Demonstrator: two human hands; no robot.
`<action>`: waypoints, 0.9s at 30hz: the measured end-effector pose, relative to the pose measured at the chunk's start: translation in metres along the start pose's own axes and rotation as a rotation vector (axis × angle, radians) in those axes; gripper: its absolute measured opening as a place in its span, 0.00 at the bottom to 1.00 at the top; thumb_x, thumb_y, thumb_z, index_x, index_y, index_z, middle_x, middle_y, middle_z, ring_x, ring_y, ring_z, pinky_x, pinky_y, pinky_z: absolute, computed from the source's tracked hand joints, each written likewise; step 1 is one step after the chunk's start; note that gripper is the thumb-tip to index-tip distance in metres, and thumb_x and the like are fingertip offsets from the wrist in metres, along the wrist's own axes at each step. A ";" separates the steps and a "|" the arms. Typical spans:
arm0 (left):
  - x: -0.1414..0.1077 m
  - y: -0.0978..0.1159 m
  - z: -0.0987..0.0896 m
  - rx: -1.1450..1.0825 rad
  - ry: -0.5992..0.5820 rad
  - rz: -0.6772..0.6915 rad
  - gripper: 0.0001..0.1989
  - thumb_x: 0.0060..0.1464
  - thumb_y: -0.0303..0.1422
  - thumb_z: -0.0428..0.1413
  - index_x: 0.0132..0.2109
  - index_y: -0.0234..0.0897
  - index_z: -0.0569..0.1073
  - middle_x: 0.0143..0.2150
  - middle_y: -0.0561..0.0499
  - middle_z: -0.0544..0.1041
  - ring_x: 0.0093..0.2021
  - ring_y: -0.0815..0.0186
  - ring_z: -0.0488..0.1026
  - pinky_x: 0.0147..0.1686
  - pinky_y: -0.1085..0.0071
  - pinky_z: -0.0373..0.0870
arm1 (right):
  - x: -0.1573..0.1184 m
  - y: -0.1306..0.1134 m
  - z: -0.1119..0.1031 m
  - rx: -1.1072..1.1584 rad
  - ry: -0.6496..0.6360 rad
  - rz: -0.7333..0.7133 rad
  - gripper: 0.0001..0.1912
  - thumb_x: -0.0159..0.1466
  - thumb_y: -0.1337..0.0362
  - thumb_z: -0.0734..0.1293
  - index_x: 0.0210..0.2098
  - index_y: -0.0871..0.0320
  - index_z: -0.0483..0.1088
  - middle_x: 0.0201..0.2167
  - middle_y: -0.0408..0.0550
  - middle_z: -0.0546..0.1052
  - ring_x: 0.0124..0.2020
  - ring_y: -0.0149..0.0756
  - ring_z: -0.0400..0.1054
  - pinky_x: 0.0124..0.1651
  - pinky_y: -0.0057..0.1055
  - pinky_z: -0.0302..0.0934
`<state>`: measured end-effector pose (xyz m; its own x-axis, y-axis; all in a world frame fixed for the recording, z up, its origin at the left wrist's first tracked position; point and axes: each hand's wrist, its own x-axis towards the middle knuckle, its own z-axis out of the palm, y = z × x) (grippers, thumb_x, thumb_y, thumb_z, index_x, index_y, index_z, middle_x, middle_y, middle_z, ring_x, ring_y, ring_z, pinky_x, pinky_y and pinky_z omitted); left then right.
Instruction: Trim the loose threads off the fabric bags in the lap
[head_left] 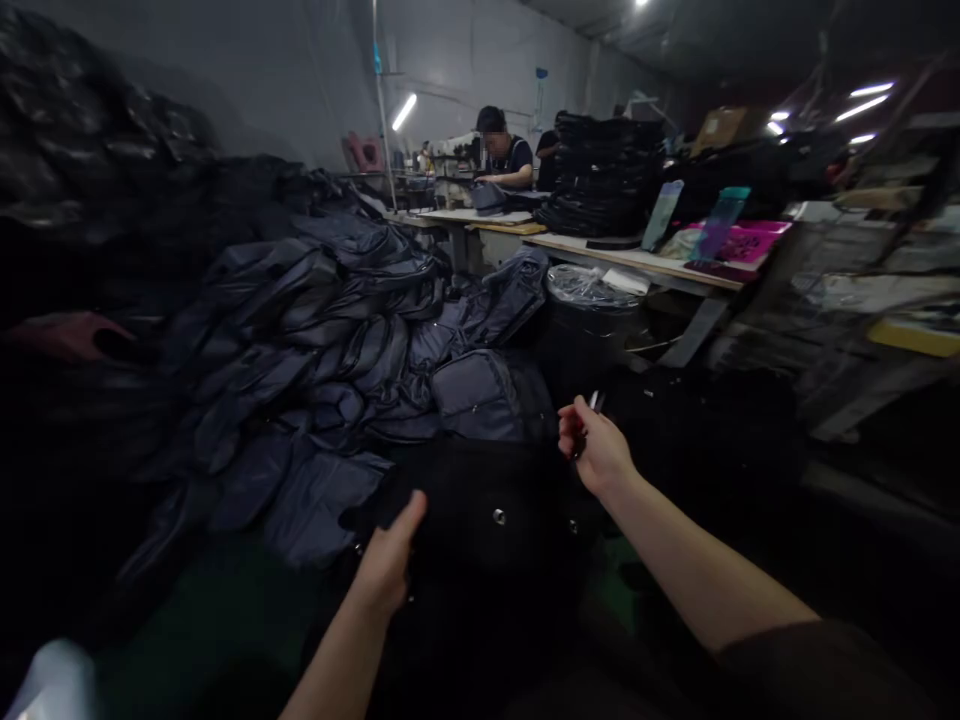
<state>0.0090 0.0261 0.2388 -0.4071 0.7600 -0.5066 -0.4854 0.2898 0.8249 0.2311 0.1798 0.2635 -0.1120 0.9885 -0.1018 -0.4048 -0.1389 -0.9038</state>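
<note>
Head view is looking forward and down across a dim sewing workshop, with a black bag (480, 530) lying directly below the camera. Left of the black bag, a large heap of dark blue bags (300, 340) is spreading across most of that side and rising well above it. Past the black bag, a long workbench (637, 255) is running toward the back, and a tall stack of black bags (600, 175) is standing on it. Farther back beyond the stack's left side, a co-worker (506, 150) is sitting at a sewing table (465, 215), with both arms forward over a dark piece. A clear plastic bundle (592, 285) is lying just below the workbench's near edge. A grey-blue bag (487, 395) is sitting against the far edge of the black bag, between it and the heap. The left hand (390, 560) is pressing against the near part of the black bag with its fingers stretched out, gripping nothing. The right hand (596, 445) is hanging just above the far edge, closed in a pinch on a small metal piece (594, 402). A round metal eyelet (499, 516) is showing on the black bag between the hands.
</note>
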 end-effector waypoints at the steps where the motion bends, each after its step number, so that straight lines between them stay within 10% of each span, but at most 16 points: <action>1: 0.004 0.009 -0.006 -0.066 0.083 -0.005 0.24 0.46 0.45 0.59 0.47 0.36 0.73 0.40 0.44 0.79 0.45 0.56 0.75 0.45 0.59 0.73 | 0.002 0.000 -0.011 0.016 0.066 -0.006 0.19 0.53 0.48 0.68 0.27 0.59 0.68 0.18 0.40 0.67 0.16 0.25 0.58 0.17 0.24 0.49; 6: -0.005 0.056 -0.042 -0.209 0.161 0.181 0.20 0.49 0.55 0.49 0.44 0.56 0.74 0.49 0.65 0.75 0.56 0.61 0.66 0.45 0.64 0.73 | -0.009 0.030 -0.046 -0.070 0.177 0.079 0.19 0.52 0.50 0.70 0.26 0.62 0.70 0.18 0.42 0.68 0.14 0.22 0.52 0.15 0.23 0.44; 11: -0.030 0.074 -0.063 -0.066 0.187 0.393 0.16 0.51 0.57 0.43 0.44 0.73 0.70 0.52 0.83 0.67 0.63 0.66 0.54 0.47 0.67 0.71 | -0.033 0.057 -0.012 -0.085 -0.121 0.311 0.21 0.55 0.47 0.67 0.30 0.62 0.72 0.18 0.41 0.67 0.14 0.23 0.53 0.16 0.22 0.46; 16: -0.043 0.085 -0.074 -0.126 0.334 0.461 0.16 0.49 0.57 0.46 0.44 0.71 0.71 0.54 0.83 0.64 0.62 0.61 0.55 0.49 0.63 0.70 | -0.041 0.052 0.022 -0.053 -0.225 0.248 0.20 0.54 0.48 0.69 0.33 0.59 0.70 0.15 0.35 0.61 0.13 0.21 0.47 0.16 0.21 0.41; 27: -0.062 0.106 -0.070 -0.316 0.359 0.458 0.15 0.48 0.46 0.54 0.44 0.57 0.74 0.47 0.68 0.76 0.60 0.65 0.61 0.52 0.73 0.69 | -0.032 0.047 0.066 0.014 -0.425 0.117 0.16 0.49 0.57 0.74 0.34 0.59 0.71 0.32 0.43 0.75 0.34 0.36 0.68 0.41 0.31 0.61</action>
<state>-0.0711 -0.0316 0.3398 -0.8325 0.5088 -0.2190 -0.3831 -0.2433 0.8911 0.1555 0.1379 0.2519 -0.5204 0.8537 -0.0205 -0.3790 -0.2524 -0.8903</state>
